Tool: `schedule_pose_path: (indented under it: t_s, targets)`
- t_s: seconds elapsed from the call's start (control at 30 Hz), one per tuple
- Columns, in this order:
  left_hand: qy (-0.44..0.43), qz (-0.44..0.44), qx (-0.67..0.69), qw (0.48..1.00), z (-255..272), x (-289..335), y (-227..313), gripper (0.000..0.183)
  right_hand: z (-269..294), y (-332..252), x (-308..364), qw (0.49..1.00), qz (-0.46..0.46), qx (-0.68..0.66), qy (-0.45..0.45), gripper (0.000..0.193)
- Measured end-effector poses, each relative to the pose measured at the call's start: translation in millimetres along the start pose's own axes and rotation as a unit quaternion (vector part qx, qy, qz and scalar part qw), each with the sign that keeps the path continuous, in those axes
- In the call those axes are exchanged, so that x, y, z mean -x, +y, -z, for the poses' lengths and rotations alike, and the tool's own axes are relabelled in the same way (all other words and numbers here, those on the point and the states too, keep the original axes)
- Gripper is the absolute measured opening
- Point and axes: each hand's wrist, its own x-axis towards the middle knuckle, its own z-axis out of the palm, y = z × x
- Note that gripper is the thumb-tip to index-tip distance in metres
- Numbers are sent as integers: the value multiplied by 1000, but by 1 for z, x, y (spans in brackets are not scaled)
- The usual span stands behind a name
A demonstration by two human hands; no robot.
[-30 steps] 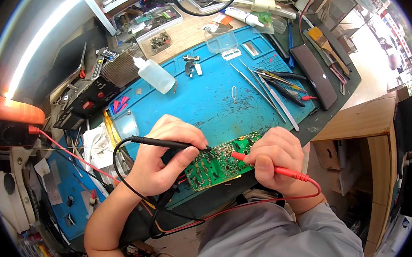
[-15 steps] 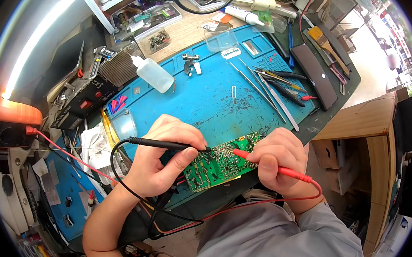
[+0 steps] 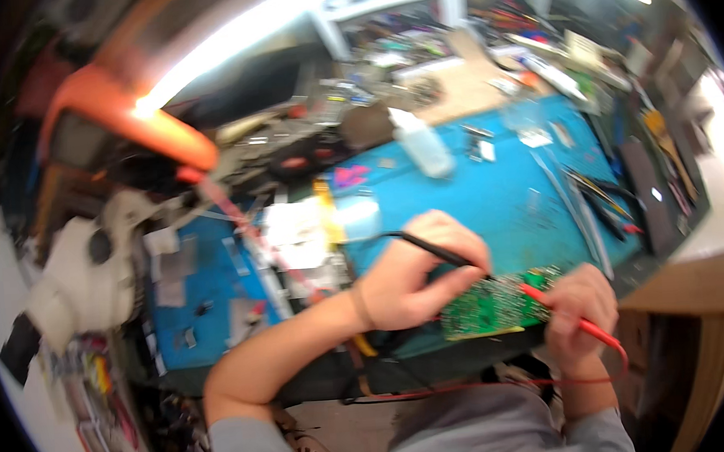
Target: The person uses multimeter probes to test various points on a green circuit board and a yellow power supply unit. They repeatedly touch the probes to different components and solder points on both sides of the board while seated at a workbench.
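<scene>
A green circuit board (image 3: 473,316) lies at the front edge of the blue work mat (image 3: 494,196); motion blurs its small parts. My left hand (image 3: 420,272) is closed round a black test probe (image 3: 431,250), whose tip points down at the board's upper edge. On the other side, my right hand (image 3: 582,305) grips a red test probe (image 3: 600,334), its tip over the right part of the board. Whether either tip touches the board I cannot tell. The red lead runs from the right hand leftward along the bench's front edge.
Behind the board stand a white squeeze bottle (image 3: 423,144) and small metal parts. Tweezers (image 3: 575,207), pliers (image 3: 600,209) and a dark phone (image 3: 650,197) lie to the right. An orange-cased device (image 3: 123,117) is at the left, near crumpled white paper (image 3: 295,231).
My view has swung left, so the bench and hands appear farther right, and the picture is blurred. Both hands still hold their probes at the board.
</scene>
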Motion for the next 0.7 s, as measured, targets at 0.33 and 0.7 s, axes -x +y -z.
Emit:
schedule_pose_path:
  t_s: [0.33, 0.7]
  targets:
    - [15, -17, 4, 1000, -6, -1, 2, 8, -1, -8, 4, 998, -52, 0, 30, 25]
    - [11, -13, 8, 1000, -7, -2, 3, 8, 1, -4, 5, 998, -50, -3, 23, 19]
